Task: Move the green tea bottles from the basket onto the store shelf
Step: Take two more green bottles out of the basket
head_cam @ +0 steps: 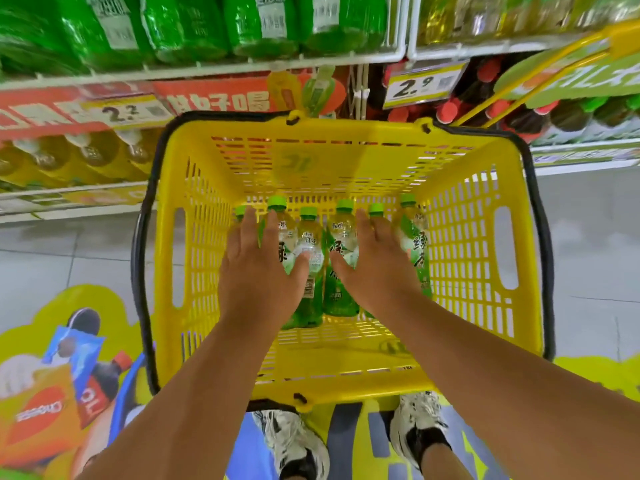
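both hands [263,268] flat on bottles [341,261] in basket [460,237]

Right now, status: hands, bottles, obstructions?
Left hand and right hand open, flat on green tea bottles. Six caps visible, all lying in yellow basket. Nothing blocking.

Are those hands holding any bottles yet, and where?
Cannot tell: both hands, left and right, lie spread over the green tea bottles mid-body; no closed grip shows.
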Demonstrator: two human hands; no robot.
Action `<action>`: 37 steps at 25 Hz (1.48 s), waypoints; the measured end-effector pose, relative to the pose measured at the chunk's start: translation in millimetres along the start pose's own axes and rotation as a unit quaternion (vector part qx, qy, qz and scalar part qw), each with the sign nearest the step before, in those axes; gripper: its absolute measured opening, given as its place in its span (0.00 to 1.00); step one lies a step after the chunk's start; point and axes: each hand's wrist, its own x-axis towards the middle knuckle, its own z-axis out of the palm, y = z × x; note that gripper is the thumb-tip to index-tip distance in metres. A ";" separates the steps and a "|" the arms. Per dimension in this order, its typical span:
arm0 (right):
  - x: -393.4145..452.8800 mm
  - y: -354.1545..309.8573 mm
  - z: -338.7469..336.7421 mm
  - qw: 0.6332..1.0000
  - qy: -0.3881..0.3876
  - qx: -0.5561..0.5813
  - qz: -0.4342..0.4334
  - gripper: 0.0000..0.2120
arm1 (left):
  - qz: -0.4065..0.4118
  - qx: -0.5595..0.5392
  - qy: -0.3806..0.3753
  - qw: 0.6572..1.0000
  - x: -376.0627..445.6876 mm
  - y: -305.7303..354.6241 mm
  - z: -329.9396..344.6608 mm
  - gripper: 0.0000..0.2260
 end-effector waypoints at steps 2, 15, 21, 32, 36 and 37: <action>3.8 -2.1 15.1 0.997 -0.006 0.064 0.046 0.40 | -0.027 -0.031 -0.014 0.999 5.1 -2.4 5.7 0.38; 25.7 -11.2 60.9 0.929 -0.027 0.243 0.278 0.30 | -0.167 -0.066 -0.021 0.984 19.0 12.0 18.4 0.40; 20.7 -2.3 57.4 0.905 -0.014 0.323 0.275 0.21 | -0.183 -0.174 -0.014 0.968 19.4 4.3 22.7 0.36; -41.2 6.1 -38.1 0.835 -0.073 0.509 0.197 0.14 | -0.142 -0.377 -0.007 0.915 -26.2 28.4 -64.1 0.33; -78.5 2.0 -95.9 0.832 -0.057 0.533 0.142 0.17 | -0.123 -0.390 0.005 0.913 -45.9 52.4 -124.5 0.42; -89.3 -1.4 -114.6 0.833 -0.049 0.535 0.129 0.20 | -0.117 -0.399 0.009 0.909 -53.1 60.1 -143.5 0.40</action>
